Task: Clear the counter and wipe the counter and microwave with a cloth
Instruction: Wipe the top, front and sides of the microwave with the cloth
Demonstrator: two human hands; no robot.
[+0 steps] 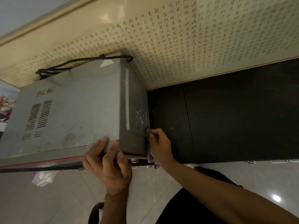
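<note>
A grey, stained microwave point(77, 110) stands on the dark counter point(234, 118), its black cord point(84, 61) looped behind it against the wall. My left hand point(110, 165) grips the microwave's front top edge near the right corner. My right hand point(160, 146) holds a purple-grey cloth point(150, 155) and presses it against the lower front of the microwave's right side. Most of the cloth is hidden behind my palm.
The wall point(194, 38) behind is tiled with rows of small writing. Drawer handles point(278, 161) line the counter's front edge. A white and pink plastic bag point(42, 177) lies on the tiled floor point(48, 199) below the microwave.
</note>
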